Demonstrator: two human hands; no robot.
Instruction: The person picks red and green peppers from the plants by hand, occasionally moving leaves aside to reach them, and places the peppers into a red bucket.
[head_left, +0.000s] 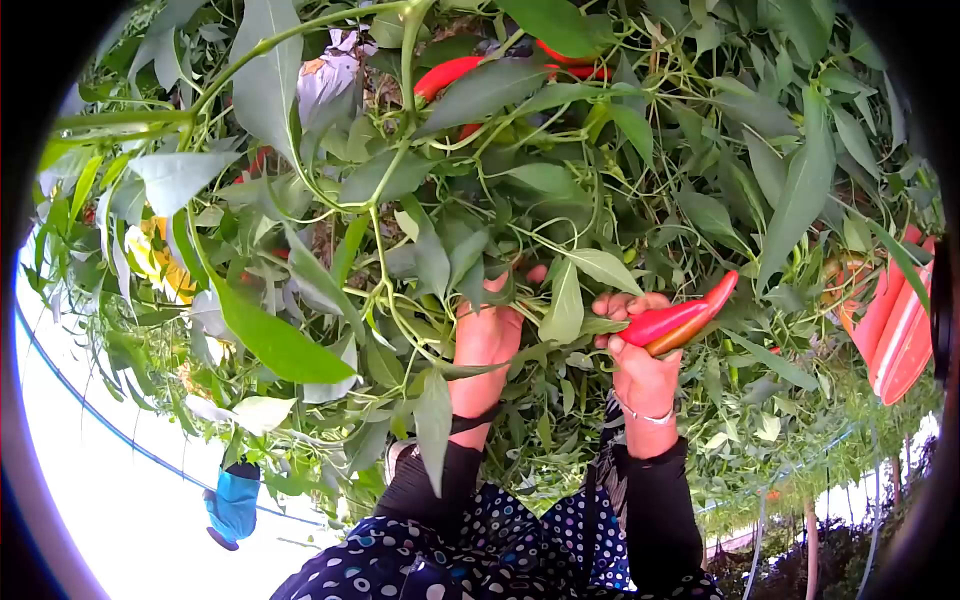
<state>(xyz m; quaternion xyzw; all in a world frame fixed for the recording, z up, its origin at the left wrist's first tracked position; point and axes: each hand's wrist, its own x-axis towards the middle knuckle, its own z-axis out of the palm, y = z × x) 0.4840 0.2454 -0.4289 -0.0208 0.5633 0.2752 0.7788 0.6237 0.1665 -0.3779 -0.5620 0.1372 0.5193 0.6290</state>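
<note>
Red chili peppers (678,318), already picked, are clasped in the right hand (640,360) beside the foliage, while the left hand (488,335) reaches among the leaves (560,300), apparently closing on a stem; next, a clean pull.

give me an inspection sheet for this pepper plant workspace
surface: nothing seen; dense green pepper plant foliage fills the view
job's things: long red chili peppers bunched in the right hand; more red peppers on the plant
clutter: red striped container at the right edge
grippers: left hand reaches into the leaves, fingers hidden; right hand closed on the peppers
cables: thin blue line at lower left
surroundings: blue object below the foliage; black sleeves, dotted garment
</note>
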